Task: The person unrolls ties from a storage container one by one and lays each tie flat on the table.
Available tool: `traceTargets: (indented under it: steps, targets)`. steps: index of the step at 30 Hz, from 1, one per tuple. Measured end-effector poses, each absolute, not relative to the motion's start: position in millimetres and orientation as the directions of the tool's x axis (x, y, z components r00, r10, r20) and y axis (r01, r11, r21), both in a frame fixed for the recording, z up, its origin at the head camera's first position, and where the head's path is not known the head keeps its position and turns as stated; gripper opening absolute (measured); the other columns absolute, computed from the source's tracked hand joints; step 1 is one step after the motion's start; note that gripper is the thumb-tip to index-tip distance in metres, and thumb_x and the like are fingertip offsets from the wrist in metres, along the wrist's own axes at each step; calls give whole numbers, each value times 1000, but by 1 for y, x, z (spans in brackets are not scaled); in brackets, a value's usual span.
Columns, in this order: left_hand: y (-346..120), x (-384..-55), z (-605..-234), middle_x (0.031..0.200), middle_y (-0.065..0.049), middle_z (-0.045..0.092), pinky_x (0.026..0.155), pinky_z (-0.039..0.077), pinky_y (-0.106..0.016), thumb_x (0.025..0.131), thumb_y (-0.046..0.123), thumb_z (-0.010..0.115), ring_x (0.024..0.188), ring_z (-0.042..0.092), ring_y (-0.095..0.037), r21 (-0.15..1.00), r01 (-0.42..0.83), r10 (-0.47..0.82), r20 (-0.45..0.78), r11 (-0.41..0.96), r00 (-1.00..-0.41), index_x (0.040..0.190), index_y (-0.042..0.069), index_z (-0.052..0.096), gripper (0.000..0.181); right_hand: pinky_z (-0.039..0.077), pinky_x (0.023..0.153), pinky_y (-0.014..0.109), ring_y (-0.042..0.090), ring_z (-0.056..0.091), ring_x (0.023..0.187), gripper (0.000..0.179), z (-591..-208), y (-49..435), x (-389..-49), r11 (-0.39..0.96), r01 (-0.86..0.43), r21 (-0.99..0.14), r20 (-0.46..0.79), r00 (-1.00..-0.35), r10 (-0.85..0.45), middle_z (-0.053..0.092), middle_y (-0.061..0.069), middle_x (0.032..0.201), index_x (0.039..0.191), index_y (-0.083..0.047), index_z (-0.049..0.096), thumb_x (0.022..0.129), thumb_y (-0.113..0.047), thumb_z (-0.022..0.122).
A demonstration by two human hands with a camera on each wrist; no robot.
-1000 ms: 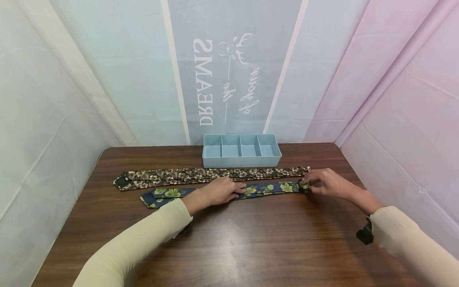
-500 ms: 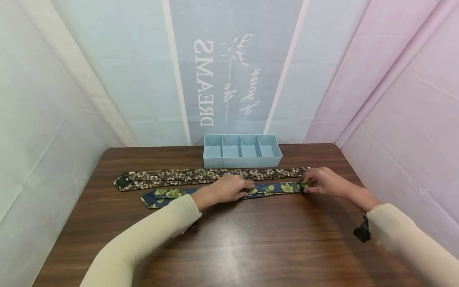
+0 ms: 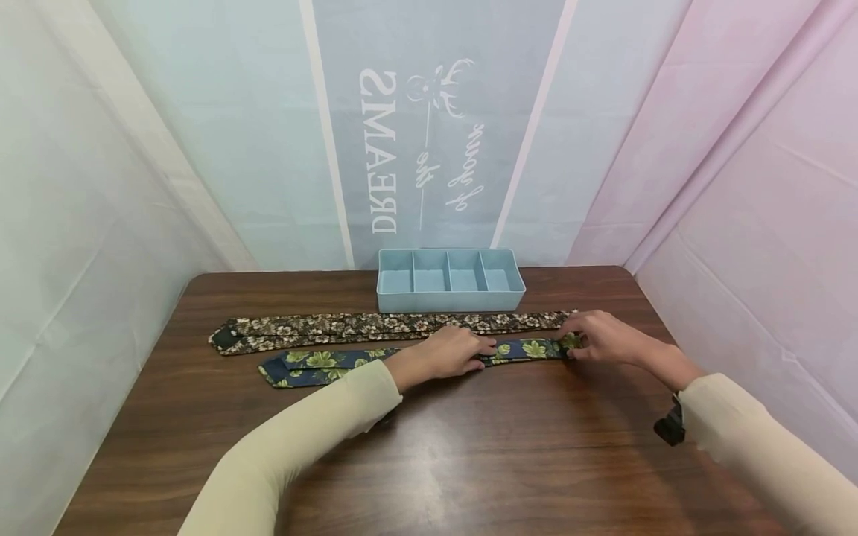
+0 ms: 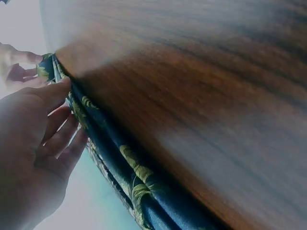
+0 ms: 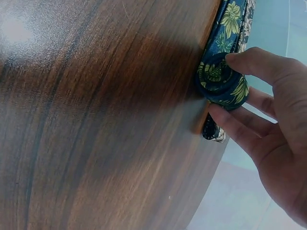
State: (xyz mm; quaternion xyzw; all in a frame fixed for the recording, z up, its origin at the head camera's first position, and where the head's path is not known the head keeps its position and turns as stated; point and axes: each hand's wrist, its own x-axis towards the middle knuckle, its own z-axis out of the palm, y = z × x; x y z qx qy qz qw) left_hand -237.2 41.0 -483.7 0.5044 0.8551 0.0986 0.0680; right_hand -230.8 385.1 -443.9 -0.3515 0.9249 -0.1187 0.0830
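Observation:
A navy necktie with yellow-green flowers [image 3: 322, 361] lies lengthwise across the table, its wide end at the left. My right hand [image 3: 606, 339] pinches the small coil [image 5: 216, 79] rolled at its narrow end, thumb on one side and fingers on the other. Midway along the strip rests my left hand [image 3: 452, 351], fingers loosely extended over the fabric and thumb along the near edge, as the left wrist view also shows. Just behind, parallel to it, a brown necktie with cream flowers [image 3: 335, 326] lies flat, its narrow tip close to my right fingers.
A light blue box [image 3: 450, 301] with several compartments stands at the table's back edge, behind the neckties. Bare wooden tabletop [image 3: 503, 447] stretches in front. Printed curtains [image 3: 268, 149] hang behind and on both sides.
My left hand has slid to the right along the navy necktie, nearer to my right hand. The right hand keeps hold of the coil, shifted very slightly left. The brown necktie and box stay put.

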Motion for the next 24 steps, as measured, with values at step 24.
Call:
traceTargets:
  steps: [24]
  targets:
    - [32,-236,-487,142,5,65,102,58,-36,106,31,68,113,75,-21,230,840,867,-30,491,-498,151,12,57,51,64,71,34,24,77,87,25,-440,396,-226,760,-592,-268,-58,-778,-626,74,16,117,106,-5,78,83,3,82]
